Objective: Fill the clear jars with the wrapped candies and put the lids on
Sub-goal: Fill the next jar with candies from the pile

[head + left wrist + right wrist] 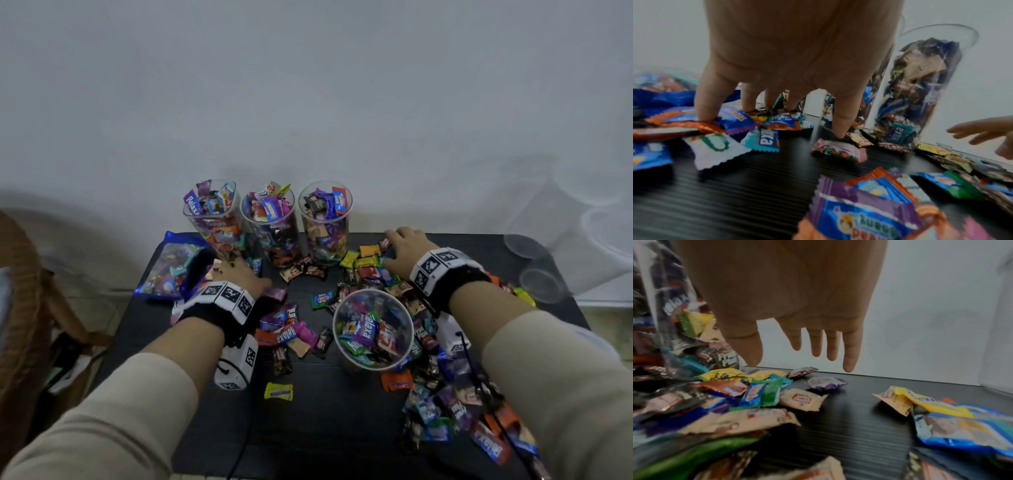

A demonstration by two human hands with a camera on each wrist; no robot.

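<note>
Three tall clear jars (212, 219) (269, 222) (325, 222), heaped with wrapped candies, stand lidless in a row at the back of the black table (318, 431). A fourth clear jar (373, 329), partly filled, stands nearer me. Loose candies (287, 332) lie scattered around it, with a thicker pile (455, 404) to the right. My left hand (236, 270) is by the left jar's base, its straight fingers (705, 105) pressing down on candies. My right hand (407, 250) hovers open over candies (826, 382) to the right of the third jar, fingers (851, 353) spread, holding nothing.
Two clear lids (524, 245) (541, 284) lie at the table's right edge. A blue candy bag (171, 267) lies at the back left. A wicker chair (20, 308) stands left of the table. A white wall runs right behind the jars.
</note>
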